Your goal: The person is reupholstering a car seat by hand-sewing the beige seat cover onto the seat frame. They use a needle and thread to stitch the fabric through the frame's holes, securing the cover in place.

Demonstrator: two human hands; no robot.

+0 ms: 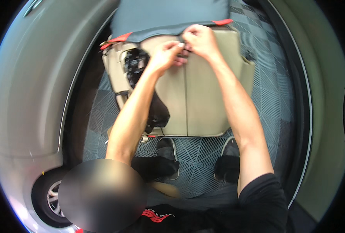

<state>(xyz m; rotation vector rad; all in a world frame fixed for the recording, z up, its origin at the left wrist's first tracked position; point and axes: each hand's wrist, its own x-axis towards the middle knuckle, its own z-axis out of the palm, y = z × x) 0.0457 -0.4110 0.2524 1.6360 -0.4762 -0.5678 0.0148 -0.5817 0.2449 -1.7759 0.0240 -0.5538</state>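
Observation:
A beige car seat part (208, 93) stands on the floor before me, a dark seam running down its middle. Over its far end lies a dark grey seat cover (168, 15) with red corners. My right hand (199, 40) is closed in a pinch at the cover's near edge, by the middle seam. Just left of it, almost touching, my left hand (168, 57) has its fingers pinched together; what lies between them is too small to make out. A black bracket or mechanism (135, 66) shows on the seat's left side.
The seat rests on grey patterned floor tiles (265, 105). A silver-grey car body (28, 85) with a wheel (55, 198) curves along the left. My shoes (166, 149) are close to the seat's near edge. A blurred round patch covers the lower left.

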